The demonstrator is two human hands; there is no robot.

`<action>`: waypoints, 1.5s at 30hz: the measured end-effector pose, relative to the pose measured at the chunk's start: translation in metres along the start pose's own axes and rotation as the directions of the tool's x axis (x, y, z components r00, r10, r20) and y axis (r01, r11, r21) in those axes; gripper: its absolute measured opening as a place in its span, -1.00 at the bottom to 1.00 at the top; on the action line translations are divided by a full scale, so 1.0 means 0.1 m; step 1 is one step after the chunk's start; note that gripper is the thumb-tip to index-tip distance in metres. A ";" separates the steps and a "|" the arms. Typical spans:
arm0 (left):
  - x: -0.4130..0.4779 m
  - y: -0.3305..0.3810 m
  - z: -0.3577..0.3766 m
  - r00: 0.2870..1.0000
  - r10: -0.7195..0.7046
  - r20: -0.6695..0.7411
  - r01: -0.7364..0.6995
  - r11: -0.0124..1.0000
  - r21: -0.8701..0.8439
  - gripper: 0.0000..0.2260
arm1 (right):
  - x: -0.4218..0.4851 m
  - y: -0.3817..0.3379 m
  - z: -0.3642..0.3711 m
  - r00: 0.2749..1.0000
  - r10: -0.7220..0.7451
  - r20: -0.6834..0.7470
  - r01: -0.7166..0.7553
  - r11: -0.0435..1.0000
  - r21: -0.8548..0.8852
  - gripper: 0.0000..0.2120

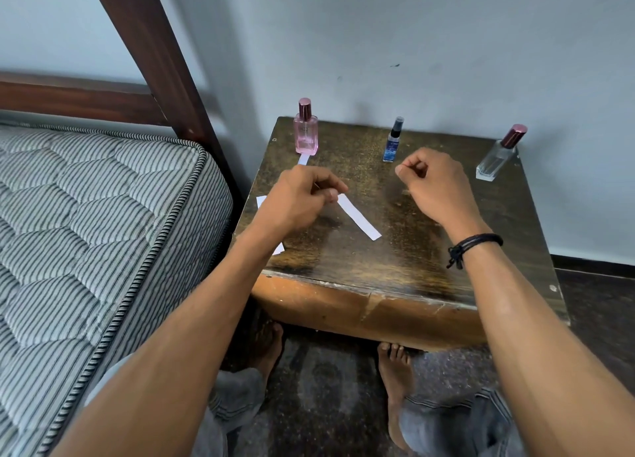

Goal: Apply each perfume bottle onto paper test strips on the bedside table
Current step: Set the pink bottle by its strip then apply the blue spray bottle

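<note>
Three perfume bottles stand along the back of the dark wooden bedside table [395, 260]: a pink one [305, 130] at the left, a small blue spray [392, 142] in the middle, a clear one with a maroon cap [498, 156] at the right. My left hand [299, 200] pinches one end of a white paper strip [359, 217] that slants toward the table's middle. My right hand [431, 185] hovers with curled fingers just in front of the blue spray, holding nothing. Another strip [303, 158] lies in front of the pink bottle. More paper [261, 200] peeks out beside and under my left hand.
A striped mattress [96, 233] on a dark wooden bed frame [154, 54] sits close to the table's left side. The grey wall runs right behind the bottles. My bare feet [395, 364] stand on the dark floor under the table's front edge.
</note>
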State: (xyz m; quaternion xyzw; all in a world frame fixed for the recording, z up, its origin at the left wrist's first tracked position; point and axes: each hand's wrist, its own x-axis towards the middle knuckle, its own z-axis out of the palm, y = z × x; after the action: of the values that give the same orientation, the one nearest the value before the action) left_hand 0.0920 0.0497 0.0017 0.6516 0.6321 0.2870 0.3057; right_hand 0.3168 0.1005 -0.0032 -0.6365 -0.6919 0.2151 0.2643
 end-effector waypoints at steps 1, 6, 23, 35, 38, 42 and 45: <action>0.00 -0.01 0.01 1.000 -0.015 -0.009 0.015 1.000 -0.019 -0.83 | 0.02 -0.01 0.03 0.999 0.032 -0.011 -0.032 0.999 0.031 -0.89; -0.01 -0.01 0.03 0.996 -0.086 0.010 0.086 0.995 -0.048 -0.77 | 0.13 -0.05 0.21 0.985 0.167 -0.046 -0.150 0.955 0.256 -0.71; -0.01 -0.02 -0.04 0.988 -0.127 -0.085 0.132 0.989 0.058 -0.86 | 0.40 -0.06 0.43 0.990 0.114 -0.086 -0.095 0.975 0.202 -0.75; -0.04 0.04 -0.03 0.991 -0.067 -0.118 0.071 0.997 0.033 -0.92 | 0.14 -0.18 0.30 0.995 -0.089 0.046 0.079 0.981 0.176 -0.83; -0.05 0.05 -0.03 0.989 -0.069 -0.133 0.073 0.997 0.026 -0.90 | 0.11 -0.19 0.32 0.992 -0.114 0.053 0.105 0.982 0.157 -0.80; -0.04 0.06 -0.02 0.985 -0.064 -0.163 0.061 0.998 -0.024 -0.88 | 0.09 -0.21 0.36 0.988 -0.139 0.072 0.125 0.978 0.167 -0.84; -0.03 0.07 -0.02 0.977 -0.090 -0.193 0.065 0.989 -0.133 -0.84 | 0.06 -0.24 0.37 0.983 -0.161 0.086 0.145 0.974 0.174 -0.88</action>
State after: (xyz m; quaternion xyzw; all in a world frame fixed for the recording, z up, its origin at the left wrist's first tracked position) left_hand 0.0947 0.0471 0.0083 0.5738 0.6651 0.3779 0.2925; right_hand 0.2745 0.1054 -0.0153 -0.5454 -0.7307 0.2827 0.2978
